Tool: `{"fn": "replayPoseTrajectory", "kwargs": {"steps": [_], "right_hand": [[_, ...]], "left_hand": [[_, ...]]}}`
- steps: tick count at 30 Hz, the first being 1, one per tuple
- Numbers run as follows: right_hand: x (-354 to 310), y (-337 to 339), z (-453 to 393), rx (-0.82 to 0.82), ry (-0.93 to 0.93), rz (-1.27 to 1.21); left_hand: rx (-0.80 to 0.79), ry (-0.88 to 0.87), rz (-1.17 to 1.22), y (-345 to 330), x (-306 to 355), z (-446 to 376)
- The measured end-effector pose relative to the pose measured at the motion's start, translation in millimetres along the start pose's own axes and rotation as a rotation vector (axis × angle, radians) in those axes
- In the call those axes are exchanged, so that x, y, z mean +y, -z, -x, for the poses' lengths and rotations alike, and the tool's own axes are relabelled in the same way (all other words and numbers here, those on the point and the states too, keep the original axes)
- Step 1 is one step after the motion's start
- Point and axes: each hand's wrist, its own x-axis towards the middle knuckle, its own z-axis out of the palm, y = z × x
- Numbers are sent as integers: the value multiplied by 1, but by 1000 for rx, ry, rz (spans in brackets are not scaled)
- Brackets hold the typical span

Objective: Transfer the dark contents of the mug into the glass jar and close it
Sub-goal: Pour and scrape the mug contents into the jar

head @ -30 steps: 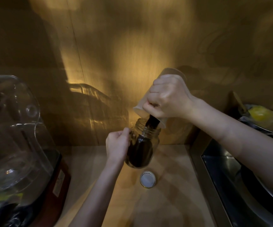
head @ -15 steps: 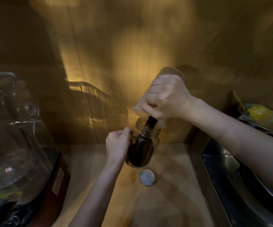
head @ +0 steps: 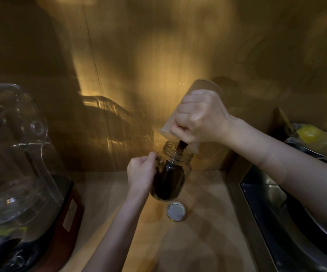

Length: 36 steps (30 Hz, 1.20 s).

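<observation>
My right hand [head: 200, 118] grips a pale mug [head: 202, 87], tipped steeply with its rim over the mouth of a glass jar [head: 171, 179]. A dark stream [head: 180, 148] falls from the mug's rim into the jar, which is mostly full of dark contents. The jar stands on the wooden counter [head: 198, 242], tilted slightly, with my left hand [head: 142, 173] wrapped around its left side. The jar's round lid [head: 176, 211] lies flat on the counter just in front of the jar, white inner face up.
A blender with a clear plastic cover [head: 17, 154] on a red base [head: 70, 211] fills the left. A metal sink [head: 276, 209] lies at the right, with a dish holding something yellow [head: 312, 134] behind it. A wooden wall stands close behind the jar.
The pour goes on with both hands almost still. The dark stream now looks thinner at the mug's rim.
</observation>
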Motion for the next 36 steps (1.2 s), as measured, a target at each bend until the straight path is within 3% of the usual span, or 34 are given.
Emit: {"fn": "replayPoseTrajectory", "kwargs": {"steps": [30, 36], "right_hand": [[-7, -8, -4, -21, 119, 15], [-8, -8, 0, -13, 1, -27]], "left_hand": [[-31, 58, 30, 0, -1, 1], [-20, 52, 17, 1, -3, -3]]}}
